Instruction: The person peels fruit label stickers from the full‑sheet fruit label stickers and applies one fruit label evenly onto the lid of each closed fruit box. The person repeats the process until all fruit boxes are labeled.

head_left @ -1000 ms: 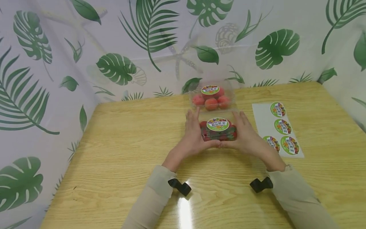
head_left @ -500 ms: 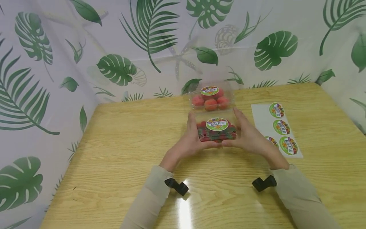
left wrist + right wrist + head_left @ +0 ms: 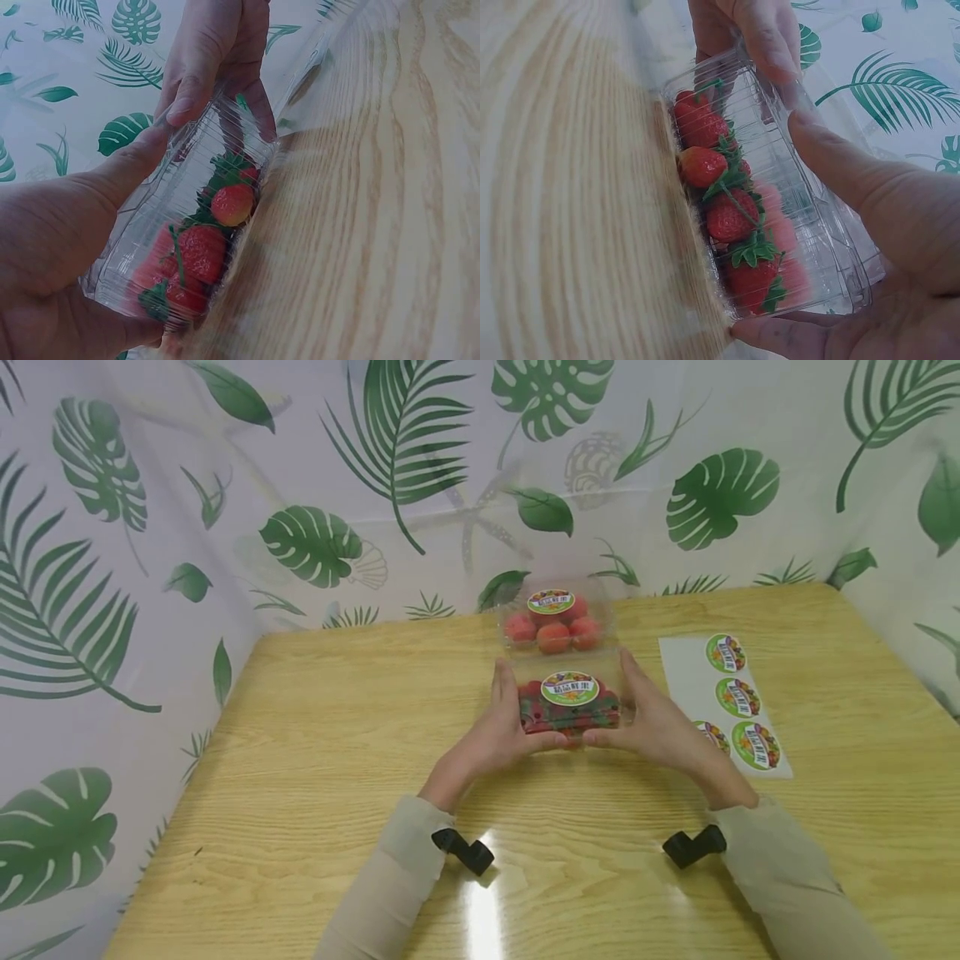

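A clear plastic box of strawberries [image 3: 570, 717] with an oval fruit label [image 3: 570, 688] on its lid is held between both hands, low at the table. My left hand [image 3: 495, 727] grips its left end, thumb along the front edge. At the right end my right hand [image 3: 663, 722] grips it the same way, the two thumbs nearly meeting. Through the ribbed wall, red strawberries [image 3: 202, 251] with green leaves show in the left wrist view. The right wrist view also shows strawberries [image 3: 731, 216] low in the box. Whether its base touches the wood is unclear.
Behind stands a second clear box of round reddish-orange fruit [image 3: 553, 637], bearing a similar label. To the right lies a white sheet [image 3: 684, 668] with several oval stickers [image 3: 738, 697], partly covered by the right hand. Leaf-printed cloth [image 3: 420, 552] borders the wooden table [image 3: 337, 760].
Both hands have shifted from spread around the strawberry box's corners to a closer hold on its ends. The box and the things around it stay nearly in place.
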Tool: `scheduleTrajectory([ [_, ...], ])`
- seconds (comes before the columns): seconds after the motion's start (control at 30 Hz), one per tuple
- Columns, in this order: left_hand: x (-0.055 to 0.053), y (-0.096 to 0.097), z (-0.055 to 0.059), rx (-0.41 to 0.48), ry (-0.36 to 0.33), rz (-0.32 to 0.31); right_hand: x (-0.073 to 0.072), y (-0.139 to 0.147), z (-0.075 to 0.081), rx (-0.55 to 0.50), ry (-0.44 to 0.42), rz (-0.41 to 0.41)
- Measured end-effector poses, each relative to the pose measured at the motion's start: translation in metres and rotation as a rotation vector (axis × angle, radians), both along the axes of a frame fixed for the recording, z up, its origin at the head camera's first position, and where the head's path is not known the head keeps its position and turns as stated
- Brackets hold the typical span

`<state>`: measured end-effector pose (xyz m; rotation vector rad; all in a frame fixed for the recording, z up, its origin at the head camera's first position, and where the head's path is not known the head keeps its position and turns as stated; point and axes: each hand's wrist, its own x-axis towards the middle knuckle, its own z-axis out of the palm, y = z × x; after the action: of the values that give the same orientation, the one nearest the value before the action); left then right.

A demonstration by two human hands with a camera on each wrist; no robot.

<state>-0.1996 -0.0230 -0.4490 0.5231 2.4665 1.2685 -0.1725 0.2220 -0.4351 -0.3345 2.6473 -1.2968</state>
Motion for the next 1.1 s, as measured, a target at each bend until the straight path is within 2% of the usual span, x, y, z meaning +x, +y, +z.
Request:
scheduleTrajectory([
  [0.2,-0.001,0.001,0.001,-0.009,-0.012,0.015,0.001,0.000,0.000,0.010,0.008,-0.005],
  [0.4,0.000,-0.001,0.003,-0.040,-0.011,0.001,0.002,-0.001,0.000,-0.003,0.014,0.003],
  [0.53,0.001,-0.004,0.003,-0.019,-0.014,0.015,0.003,-0.004,0.001,-0.005,0.036,0.019],
  [1.1,0.004,-0.031,-0.008,0.021,-0.008,0.025,-0.001,-0.022,-0.007,0.007,0.035,0.046],
])
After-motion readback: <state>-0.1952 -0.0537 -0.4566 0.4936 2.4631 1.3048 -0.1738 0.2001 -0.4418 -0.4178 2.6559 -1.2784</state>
